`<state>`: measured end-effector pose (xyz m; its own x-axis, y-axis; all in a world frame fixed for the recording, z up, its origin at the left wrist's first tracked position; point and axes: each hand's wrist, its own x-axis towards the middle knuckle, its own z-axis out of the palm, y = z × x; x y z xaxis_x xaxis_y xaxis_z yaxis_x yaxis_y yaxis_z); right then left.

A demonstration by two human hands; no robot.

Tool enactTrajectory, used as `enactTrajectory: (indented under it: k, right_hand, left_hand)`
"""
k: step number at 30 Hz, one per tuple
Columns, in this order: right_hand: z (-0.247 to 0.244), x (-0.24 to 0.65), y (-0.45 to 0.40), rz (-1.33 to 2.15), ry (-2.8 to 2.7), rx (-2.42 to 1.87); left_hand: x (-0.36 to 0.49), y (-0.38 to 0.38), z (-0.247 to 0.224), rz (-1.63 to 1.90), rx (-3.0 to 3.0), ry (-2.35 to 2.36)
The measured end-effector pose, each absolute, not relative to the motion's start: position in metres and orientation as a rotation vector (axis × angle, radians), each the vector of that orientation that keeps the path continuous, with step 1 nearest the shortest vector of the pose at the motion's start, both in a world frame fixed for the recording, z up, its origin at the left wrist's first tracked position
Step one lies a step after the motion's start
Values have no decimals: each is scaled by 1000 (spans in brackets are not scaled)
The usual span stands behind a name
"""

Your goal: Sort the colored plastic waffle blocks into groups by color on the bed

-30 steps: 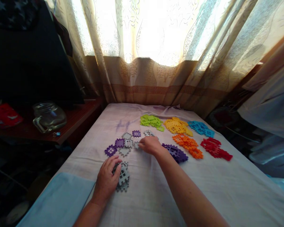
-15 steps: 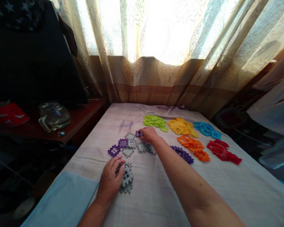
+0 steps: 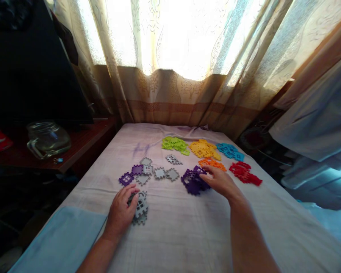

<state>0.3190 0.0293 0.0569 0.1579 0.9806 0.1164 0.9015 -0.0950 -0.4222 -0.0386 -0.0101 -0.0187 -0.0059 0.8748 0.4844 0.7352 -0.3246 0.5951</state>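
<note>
My right hand (image 3: 220, 181) pinches a small purple piece (image 3: 199, 170) over the dark purple pile (image 3: 193, 184). My left hand (image 3: 122, 207) rests curved against a stack of grey pieces (image 3: 141, 206), its fingers partly over the stack's left side. Beyond it lie two purple pieces, a windowed one (image 3: 126, 178) and a plainer one (image 3: 136, 169), beside several grey pieces (image 3: 147, 170). Two more grey pieces (image 3: 160, 173) lie to their right, and another grey piece or small group (image 3: 174, 159) lies farther back.
Lime green (image 3: 174, 145), yellow (image 3: 204, 149), blue (image 3: 230, 151), orange (image 3: 211, 163) and red (image 3: 245, 173) piles lie on the cloth-covered surface (image 3: 170, 239). A glass jar (image 3: 49, 139) stands on the brown table at left. A light blue cloth (image 3: 59, 239) lies at lower left.
My right hand has moved right with the purple piece, from the grey pieces to the purple pile. My left hand stays at the grey stack. The camera view has shifted right.
</note>
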Motion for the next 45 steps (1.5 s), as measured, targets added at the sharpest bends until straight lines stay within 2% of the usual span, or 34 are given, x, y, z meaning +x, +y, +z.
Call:
enactTrajectory:
  k: [5, 10, 13, 20, 28, 33, 38, 45]
  right_hand:
    - [59, 326, 21, 415, -1823, -2120]
    - [71, 311, 20, 276, -1822, -2084]
    - [75, 281, 21, 172, -1908, -1941]
    - [58, 168, 47, 252, -2357, -1486]
    - [44, 107, 89, 117, -2583, -1406]
    - [41, 101, 93, 49, -2630, -1443]
    - [46, 107, 87, 63, -2412, -1477]
    - [65, 210, 51, 416, -1752, -1656]
  left_hand:
    - [-40, -10, -17, 1215, 2109, 1726]
    - [-39, -10, -15, 1210, 2088, 1748]
    - [-38, -10, -14, 1225, 2060, 1745]
    - [-37, -12, -13, 1256, 1985, 1729]
    - [-39, -10, -14, 1302, 1932, 1749]
    - [-39, -10, -15, 1329, 1902, 1753]
    - [-41, -10, -15, 1311, 1915, 1744]
    - [-43, -7, -18, 1294, 1899, 1763]
